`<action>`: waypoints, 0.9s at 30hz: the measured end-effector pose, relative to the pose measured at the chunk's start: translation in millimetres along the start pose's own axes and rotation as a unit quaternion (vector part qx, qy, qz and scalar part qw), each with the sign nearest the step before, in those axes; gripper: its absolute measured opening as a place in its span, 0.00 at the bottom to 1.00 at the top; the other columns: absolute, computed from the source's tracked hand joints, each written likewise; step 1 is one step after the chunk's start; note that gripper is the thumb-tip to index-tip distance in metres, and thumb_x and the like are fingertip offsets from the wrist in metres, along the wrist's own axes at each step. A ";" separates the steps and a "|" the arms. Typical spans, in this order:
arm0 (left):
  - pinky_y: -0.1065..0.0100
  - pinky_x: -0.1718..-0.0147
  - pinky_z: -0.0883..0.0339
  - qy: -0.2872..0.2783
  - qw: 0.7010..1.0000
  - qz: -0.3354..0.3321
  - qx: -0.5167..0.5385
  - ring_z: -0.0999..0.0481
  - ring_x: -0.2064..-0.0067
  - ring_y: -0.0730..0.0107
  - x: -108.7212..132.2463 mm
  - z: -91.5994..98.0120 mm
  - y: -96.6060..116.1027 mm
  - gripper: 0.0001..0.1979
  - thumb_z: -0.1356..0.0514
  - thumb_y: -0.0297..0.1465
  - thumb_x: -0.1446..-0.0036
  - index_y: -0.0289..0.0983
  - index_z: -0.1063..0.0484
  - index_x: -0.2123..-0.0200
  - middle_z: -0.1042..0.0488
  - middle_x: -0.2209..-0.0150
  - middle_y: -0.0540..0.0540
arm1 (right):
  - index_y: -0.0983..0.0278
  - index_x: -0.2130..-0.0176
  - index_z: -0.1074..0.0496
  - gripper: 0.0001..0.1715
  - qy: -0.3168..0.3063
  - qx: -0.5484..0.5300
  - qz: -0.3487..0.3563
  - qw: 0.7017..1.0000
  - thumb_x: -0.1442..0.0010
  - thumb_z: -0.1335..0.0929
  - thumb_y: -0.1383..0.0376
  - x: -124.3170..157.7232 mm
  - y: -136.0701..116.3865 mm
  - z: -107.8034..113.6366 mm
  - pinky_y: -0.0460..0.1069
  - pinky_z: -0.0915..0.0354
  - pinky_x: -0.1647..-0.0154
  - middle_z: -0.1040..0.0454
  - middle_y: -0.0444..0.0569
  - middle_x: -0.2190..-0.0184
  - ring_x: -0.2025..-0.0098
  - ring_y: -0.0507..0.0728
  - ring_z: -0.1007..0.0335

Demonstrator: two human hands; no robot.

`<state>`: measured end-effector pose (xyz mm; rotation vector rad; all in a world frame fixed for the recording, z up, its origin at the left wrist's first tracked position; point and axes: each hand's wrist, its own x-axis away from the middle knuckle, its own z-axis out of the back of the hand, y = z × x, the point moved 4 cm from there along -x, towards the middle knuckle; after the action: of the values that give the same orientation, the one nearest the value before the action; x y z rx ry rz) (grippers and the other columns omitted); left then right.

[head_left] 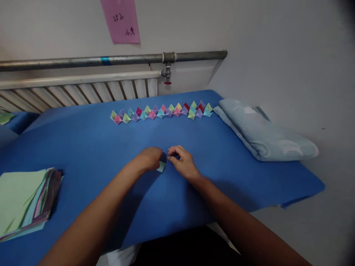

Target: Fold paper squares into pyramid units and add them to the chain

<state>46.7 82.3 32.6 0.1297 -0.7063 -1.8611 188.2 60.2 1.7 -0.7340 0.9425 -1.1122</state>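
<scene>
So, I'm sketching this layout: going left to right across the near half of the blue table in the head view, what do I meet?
In order: stack of coloured paper sheets → left hand → small pale green folded paper → right hand → folded light-blue blanket.

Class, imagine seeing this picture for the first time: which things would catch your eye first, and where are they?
First, the long row of bright folded paper shapes along the far side of the blue table cover. Next, the left hand and right hand meeting at the middle over a small pale green paper piece. A stack of coloured sheets lies at the near left edge.
</scene>
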 end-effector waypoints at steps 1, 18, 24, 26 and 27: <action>0.71 0.77 0.48 0.000 1.000 0.003 0.028 0.35 0.78 0.72 1.5 0.9 -3.6 0.10 0.39 0.20 0.67 0.40 0.35 0.85 0.36 0.84 0.54 | 0.61 0.70 0.32 0.04 0.004 -0.014 -0.001 1.000 0.47 0.35 0.70 -0.4 1.2 0.2 0.50 0.38 0.56 0.28 0.45 0.63 0.59 0.54 0.32; 0.72 0.70 0.34 0.160 0.757 0.053 0.631 0.27 0.75 0.77 30.0 -12.7 -22.8 0.15 0.27 0.30 0.64 0.35 0.28 0.73 0.26 0.77 0.54 | 0.61 0.75 0.34 0.14 -0.086 -0.234 -0.129 0.960 0.50 0.30 0.55 0.1 -13.5 -19.6 0.46 0.46 0.74 0.37 0.39 0.80 0.77 0.49 0.44; 0.68 0.68 0.31 0.086 0.746 0.103 0.652 0.25 0.74 0.73 28.5 -18.2 -26.7 0.17 0.26 0.33 0.66 0.34 0.28 0.73 0.24 0.76 0.50 | 0.61 0.78 0.39 0.14 -0.081 -0.212 -0.125 0.966 0.50 0.31 0.58 0.0 -11.4 -17.8 0.46 0.48 0.75 0.41 0.38 0.82 0.78 0.48 0.48; 0.68 0.68 0.32 0.063 0.758 0.107 0.640 0.25 0.73 0.73 29.8 -18.1 -26.8 0.17 0.26 0.34 0.65 0.34 0.27 0.72 0.24 0.75 0.49 | 0.61 0.79 0.40 0.15 -0.087 -0.190 -0.121 0.970 0.49 0.32 0.59 -0.1 -11.7 -15.7 0.46 0.49 0.76 0.43 0.38 0.82 0.78 0.48 0.50; 0.68 0.68 0.32 0.052 0.769 0.105 0.629 0.26 0.73 0.73 30.6 -17.9 -26.3 0.16 0.27 0.34 0.64 0.34 0.27 0.72 0.25 0.75 0.49 | 0.61 0.79 0.40 0.14 -0.093 -0.184 -0.121 0.971 0.49 0.32 0.59 0.0 -12.2 -15.0 0.46 0.50 0.76 0.43 0.38 0.82 0.78 0.49 0.50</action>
<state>20.0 54.2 11.5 0.9575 -1.7063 -0.8679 169.8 56.2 5.8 -1.2630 0.9263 -1.0662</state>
